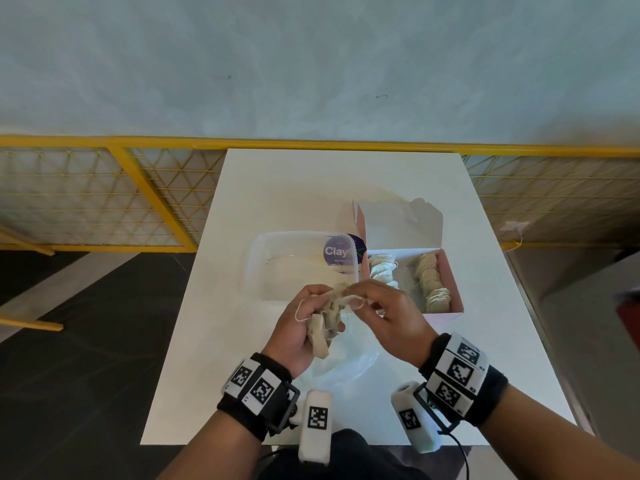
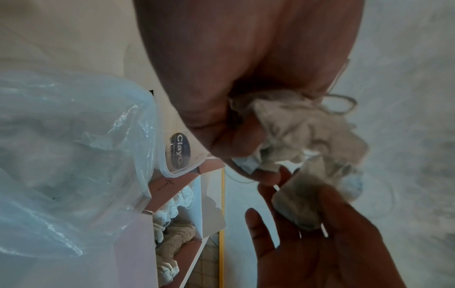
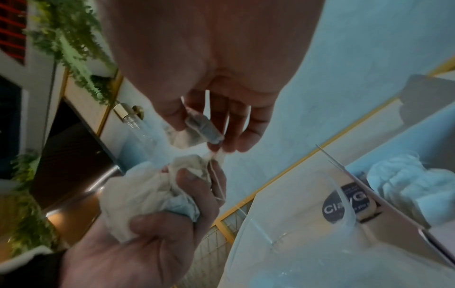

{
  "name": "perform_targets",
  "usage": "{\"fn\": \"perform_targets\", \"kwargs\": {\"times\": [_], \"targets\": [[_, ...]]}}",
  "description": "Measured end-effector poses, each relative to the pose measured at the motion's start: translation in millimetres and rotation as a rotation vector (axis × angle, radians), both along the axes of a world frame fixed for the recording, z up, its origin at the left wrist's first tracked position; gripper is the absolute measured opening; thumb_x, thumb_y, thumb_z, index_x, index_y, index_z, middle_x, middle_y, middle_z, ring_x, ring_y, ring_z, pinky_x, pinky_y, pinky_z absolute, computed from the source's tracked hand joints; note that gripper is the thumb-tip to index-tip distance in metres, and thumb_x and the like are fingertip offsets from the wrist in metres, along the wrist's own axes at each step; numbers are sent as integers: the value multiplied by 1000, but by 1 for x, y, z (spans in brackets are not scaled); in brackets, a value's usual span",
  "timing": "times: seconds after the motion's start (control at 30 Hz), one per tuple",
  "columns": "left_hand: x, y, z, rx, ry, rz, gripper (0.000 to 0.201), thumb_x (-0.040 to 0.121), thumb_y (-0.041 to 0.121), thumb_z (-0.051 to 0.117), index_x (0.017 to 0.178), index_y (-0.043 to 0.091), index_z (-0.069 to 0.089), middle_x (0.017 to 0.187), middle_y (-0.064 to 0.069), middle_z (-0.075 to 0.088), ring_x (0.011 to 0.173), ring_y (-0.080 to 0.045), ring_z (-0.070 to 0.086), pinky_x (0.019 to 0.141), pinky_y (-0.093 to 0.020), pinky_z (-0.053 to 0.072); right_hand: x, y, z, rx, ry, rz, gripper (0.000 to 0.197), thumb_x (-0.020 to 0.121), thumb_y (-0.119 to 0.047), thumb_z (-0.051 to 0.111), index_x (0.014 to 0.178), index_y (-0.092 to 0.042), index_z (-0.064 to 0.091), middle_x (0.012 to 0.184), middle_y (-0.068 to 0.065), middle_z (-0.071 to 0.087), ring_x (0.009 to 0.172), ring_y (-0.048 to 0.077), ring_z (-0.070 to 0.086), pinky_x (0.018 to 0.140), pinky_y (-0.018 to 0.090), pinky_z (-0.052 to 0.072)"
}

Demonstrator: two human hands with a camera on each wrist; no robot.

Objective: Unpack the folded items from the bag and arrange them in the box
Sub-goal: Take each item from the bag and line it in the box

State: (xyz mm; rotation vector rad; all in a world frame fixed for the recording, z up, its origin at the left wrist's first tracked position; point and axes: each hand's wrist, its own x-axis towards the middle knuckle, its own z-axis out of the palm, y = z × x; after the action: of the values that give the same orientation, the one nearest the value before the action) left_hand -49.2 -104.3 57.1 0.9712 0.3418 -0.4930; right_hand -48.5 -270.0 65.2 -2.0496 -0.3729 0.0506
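My left hand (image 1: 304, 320) grips a tangled bunch of beige folded pouches (image 1: 327, 323) with loose strings, held above the table's near middle. My right hand (image 1: 377, 303) pinches one pouch (image 3: 204, 128) at the top of that bunch between thumb and fingers. In the left wrist view the bunch (image 2: 302, 132) sits in the curled fingers. The crumpled clear plastic bag (image 1: 339, 365) lies on the table below both hands. The pink box (image 1: 450, 278) stands open at the right, with a row of pale pouches (image 1: 382, 271) and a row of beige ones (image 1: 434, 282) inside.
A clear plastic tub (image 1: 277, 261) with a purple "Clay" sticker (image 1: 337, 252) sits left of the box, touching it. The box's lid (image 1: 401, 223) stands upright behind it. The white table (image 1: 311, 188) ends at a yellow mesh railing (image 1: 104, 192).
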Motion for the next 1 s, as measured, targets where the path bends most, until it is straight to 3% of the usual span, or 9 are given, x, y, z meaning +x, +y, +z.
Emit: {"fn": "perform_targets", "kwargs": {"times": [0.1,0.17,0.27,0.37,0.53,0.67,0.77,0.87,1.0], "targets": [[2,2,2,5,-10,22,15,89,1,48,86,14,53,78,-11,57,56,-23,50,39,-20,39,3,-3,3,71,47,-121,35,88,-35,52,81,-3,65,83,-2,51,77,6,49,67,17,41],[3,2,2,-6,-27,34,17,87,-2,52,87,15,53,81,-12,57,61,-25,48,39,-21,41,6,-4,8,140,135,-173,29,92,-21,55,71,-1,58,71,-1,48,67,8,47,64,20,40],[3,0,4,-14,-71,38,24,71,2,58,92,12,54,83,-12,59,66,-27,49,42,-22,44,9,-6,14,313,314,-223,18,89,2,55,74,-6,59,62,-2,58,54,3,56,57,16,45],[4,-1,6,-41,-86,34,30,67,2,53,96,9,55,87,-16,57,67,-29,50,41,-23,44,9,-8,18,350,352,-233,16,85,4,58,77,-9,60,56,-8,60,49,2,54,53,15,44],[4,0,1,-32,-67,16,29,67,5,53,95,13,58,91,-14,57,61,-27,48,39,-22,41,5,-17,22,365,362,-154,16,87,-4,60,75,-13,66,68,1,60,66,16,51,62,25,45],[2,-1,-1,-42,-82,-15,33,66,3,51,96,15,59,85,-11,65,57,-23,53,42,-23,43,2,-22,22,410,464,-60,22,82,-2,67,67,-19,69,58,3,61,55,15,53,56,23,45],[1,-4,-3,-48,-97,-46,35,65,2,49,94,18,61,88,-10,66,64,-20,59,50,-27,47,1,-23,18,509,566,-50,16,73,-2,74,68,-16,66,61,8,65,52,18,57,49,23,44],[1,-7,-6,-39,-92,-87,39,64,0,48,94,19,63,100,-12,61,65,-23,56,54,-29,48,1,-23,16,528,648,-87,14,76,0,69,70,-11,61,64,9,66,52,19,61,45,22,44],[-1,-9,-6,-63,-85,-126,40,63,-2,47,97,15,62,105,-15,52,60,-24,52,52,-30,48,3,-22,13,588,654,-152,3,82,-2,63,81,-2,60,71,6,66,61,18,62,55,25,53]]}}
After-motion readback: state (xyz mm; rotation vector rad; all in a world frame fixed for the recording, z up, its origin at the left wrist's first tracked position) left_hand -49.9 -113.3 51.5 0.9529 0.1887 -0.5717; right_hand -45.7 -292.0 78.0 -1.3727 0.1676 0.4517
